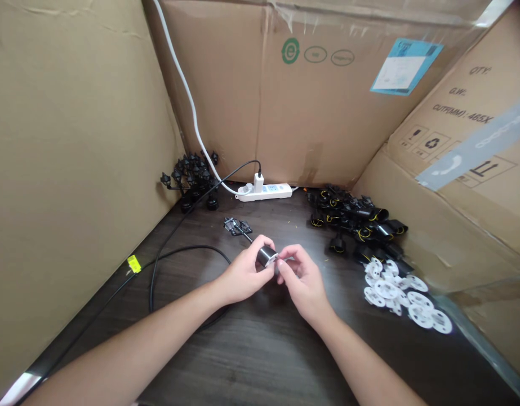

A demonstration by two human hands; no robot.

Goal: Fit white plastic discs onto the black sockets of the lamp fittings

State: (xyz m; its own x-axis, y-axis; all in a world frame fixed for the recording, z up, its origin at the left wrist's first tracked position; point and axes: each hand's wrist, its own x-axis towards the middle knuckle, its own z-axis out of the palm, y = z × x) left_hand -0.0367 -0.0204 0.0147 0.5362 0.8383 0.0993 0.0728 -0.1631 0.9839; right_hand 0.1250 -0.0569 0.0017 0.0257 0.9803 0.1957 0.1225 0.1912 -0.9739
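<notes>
My left hand (248, 273) is wrapped round a black cylinder (266, 255), which lies tilted just above the table. A thin stem runs from its far end to a dark openwork head (238, 226). The cylinder's near end, facing right, shows a white face. Against that end, the fingers of my right hand (302, 279) are pinched together; whatever is between them is too small to make out. Right of my hands lies a loose pile of white round discs with holes (386, 289).
Behind the discs is a heap of black cylinder parts with yellow wires (361, 217). Similar black stemmed pieces (194, 172) stand at the back left. A white power strip (266, 192) lies by the rear cardboard wall (217, 84). A black cable (156, 265) loops left of my hands.
</notes>
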